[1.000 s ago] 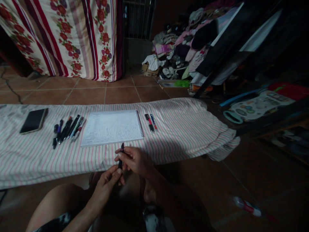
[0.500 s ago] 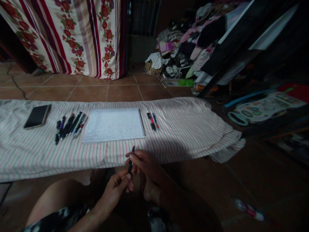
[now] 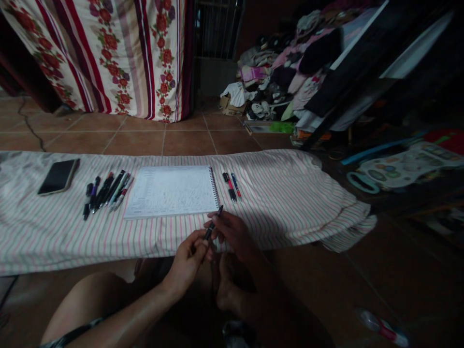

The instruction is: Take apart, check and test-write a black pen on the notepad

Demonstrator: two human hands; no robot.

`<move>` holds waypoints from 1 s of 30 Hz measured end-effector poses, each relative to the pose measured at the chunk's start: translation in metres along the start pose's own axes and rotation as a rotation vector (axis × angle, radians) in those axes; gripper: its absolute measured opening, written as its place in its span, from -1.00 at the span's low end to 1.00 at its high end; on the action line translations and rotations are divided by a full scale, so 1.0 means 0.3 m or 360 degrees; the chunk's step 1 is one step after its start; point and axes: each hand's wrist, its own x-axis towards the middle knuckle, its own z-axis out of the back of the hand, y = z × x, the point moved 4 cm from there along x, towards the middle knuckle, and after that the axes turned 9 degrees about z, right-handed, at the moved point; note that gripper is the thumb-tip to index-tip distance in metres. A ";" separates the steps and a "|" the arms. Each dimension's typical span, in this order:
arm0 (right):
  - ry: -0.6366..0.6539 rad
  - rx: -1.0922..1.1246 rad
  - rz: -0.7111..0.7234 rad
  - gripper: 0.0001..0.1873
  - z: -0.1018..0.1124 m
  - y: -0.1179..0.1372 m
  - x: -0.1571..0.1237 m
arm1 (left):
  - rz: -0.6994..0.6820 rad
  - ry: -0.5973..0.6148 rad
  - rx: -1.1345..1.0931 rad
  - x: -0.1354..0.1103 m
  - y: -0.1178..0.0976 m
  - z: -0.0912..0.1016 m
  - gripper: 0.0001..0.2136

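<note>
A dark pen (image 3: pixel 210 230) is held between both my hands at the near edge of the cloth, its tip tilted up and to the right. My left hand (image 3: pixel 192 253) pinches the lower end. Closed around the upper part are the fingers of my right hand (image 3: pixel 232 229). Just beyond them lies an open spiral notebook (image 3: pixel 170 191) with writing on its page. Two pens, a red and black one (image 3: pixel 229 186) and a blue one (image 3: pixel 236 185), rest to the right of its spiral. Several more pens (image 3: pixel 108 191) lie side by side on its left.
A striped cloth (image 3: pixel 282 193) covers the low surface. At its left end is a phone (image 3: pixel 58 176). Behind hangs a floral curtain (image 3: pixel 126 53), with a heap of clothes (image 3: pixel 282 72) at the back right. A plastic bottle (image 3: pixel 382 327) lies on the tiled floor.
Both hands have moved up and to the right with the pen, nearer the notebook's lower right corner. The pen now leans more to the right.
</note>
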 end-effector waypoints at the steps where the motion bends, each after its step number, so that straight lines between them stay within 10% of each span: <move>1: -0.0016 -0.0008 0.0007 -0.61 0.006 0.007 0.010 | -0.0024 -0.0012 0.0009 0.015 -0.009 0.002 -0.70; 30: -0.0270 0.0147 0.0269 -0.64 -0.090 0.041 0.230 | -0.0093 -0.0341 -0.0250 0.177 -0.055 0.192 -0.70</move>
